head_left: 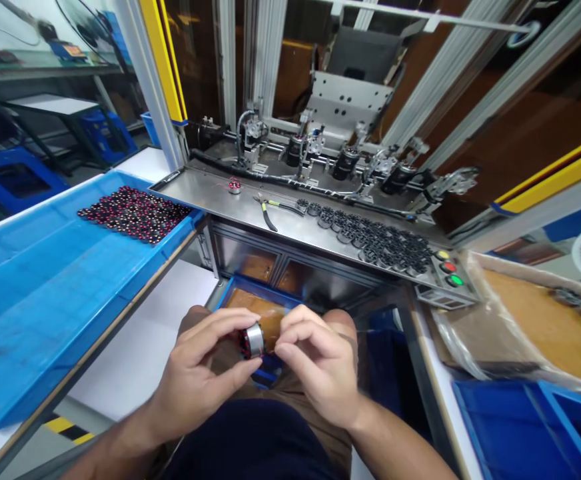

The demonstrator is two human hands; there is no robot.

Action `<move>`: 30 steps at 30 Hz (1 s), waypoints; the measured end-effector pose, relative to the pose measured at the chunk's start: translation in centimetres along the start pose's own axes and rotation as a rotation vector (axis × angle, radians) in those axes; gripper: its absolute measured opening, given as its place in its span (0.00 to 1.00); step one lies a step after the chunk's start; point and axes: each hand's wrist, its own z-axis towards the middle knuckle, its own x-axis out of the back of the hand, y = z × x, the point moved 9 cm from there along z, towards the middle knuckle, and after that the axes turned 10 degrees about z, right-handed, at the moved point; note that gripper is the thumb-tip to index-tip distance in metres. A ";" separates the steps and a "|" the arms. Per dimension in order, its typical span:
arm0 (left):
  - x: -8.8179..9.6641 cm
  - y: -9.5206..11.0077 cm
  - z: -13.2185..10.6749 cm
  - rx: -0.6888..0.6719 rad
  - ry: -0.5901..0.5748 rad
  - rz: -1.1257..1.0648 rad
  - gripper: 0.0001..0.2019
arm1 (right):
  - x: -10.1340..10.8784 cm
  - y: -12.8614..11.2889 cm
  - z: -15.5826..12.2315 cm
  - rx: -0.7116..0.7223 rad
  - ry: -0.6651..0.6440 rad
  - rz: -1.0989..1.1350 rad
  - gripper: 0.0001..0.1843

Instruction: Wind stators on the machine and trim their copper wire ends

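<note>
A motor stator (254,341), with a silver metal ring and red wire windings, is pinched between the thumb and fingers of my left hand (203,370) above my lap. Close to its right side is my right hand (318,357), thumb and index fingertip pressed together; what they hold, if anything, is too small to see. On the metal bench ahead lies a pair of wire cutters (270,212), jaws pointing left. One more stator with red wire (234,187) stands left of the cutters. Several dark stator cores (375,237) are packed together farther right.
At left, a large blue tray (45,300) holds many wound stators (135,213) at its far end. Machine fixtures (315,147) line the back of the bench. Yellow, red and green buttons (449,267) sit at its right end, beside a plastic-lined box (535,320). A blue bin (233,291) is below.
</note>
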 end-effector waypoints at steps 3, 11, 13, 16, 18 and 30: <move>-0.7 -0.5 0.0 0.063 -0.036 -0.173 0.21 | 0.3 1.2 -0.3 -0.113 0.047 0.041 0.07; 0.7 2.4 -0.4 -0.218 0.051 0.229 0.25 | 3.1 0.9 -0.1 -0.183 0.009 -0.006 0.08; 0.8 3.3 -0.6 -0.284 0.056 0.357 0.26 | 2.1 -0.5 0.4 -0.118 -0.087 -0.082 0.11; 0.6 4.1 -0.8 -0.354 0.049 0.458 0.28 | -0.6 -1.6 0.6 -0.060 -0.235 -0.191 0.11; 0.3 4.2 -0.8 -0.375 0.024 0.480 0.29 | -2.0 -1.7 0.8 -0.056 -0.289 -0.249 0.07; 1.0 2.1 -0.5 -0.198 -0.171 0.109 0.24 | -2.4 -3.6 1.5 0.342 -0.712 -0.748 0.09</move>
